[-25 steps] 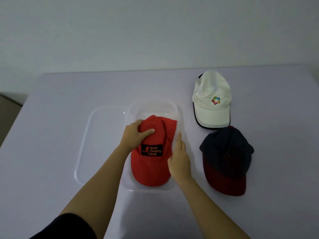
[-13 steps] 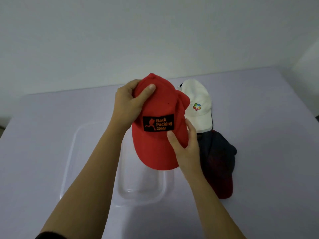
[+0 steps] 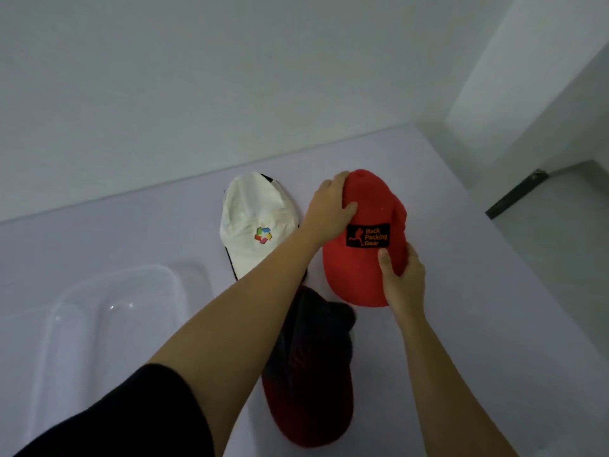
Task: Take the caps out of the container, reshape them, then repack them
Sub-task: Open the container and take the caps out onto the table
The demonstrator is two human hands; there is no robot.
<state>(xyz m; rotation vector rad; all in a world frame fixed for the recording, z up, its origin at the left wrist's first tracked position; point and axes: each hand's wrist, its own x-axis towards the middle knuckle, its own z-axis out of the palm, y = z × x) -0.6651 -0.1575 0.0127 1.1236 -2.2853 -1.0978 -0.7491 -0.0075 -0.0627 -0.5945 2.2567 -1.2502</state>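
Moving right in the head view: you've lifted the red cap point(image 3: 359, 258) out of the clear plastic container point(image 3: 158, 270), where it lay a second ago. It's now just right of the white cap point(image 3: 257, 225), beyond the dark cap point(image 3: 309, 367), over the table point(image 3: 461, 324); contact with it, can't tell. Container looks empty, so unpacking seems done, reshaping next. Left hand point(image 3: 329, 209) grips the crown, thumb on front; right hand point(image 3: 402, 275) pinches the side near the brim. Soft fabric crown, creased; stiff curved brim; black patch, orange print.
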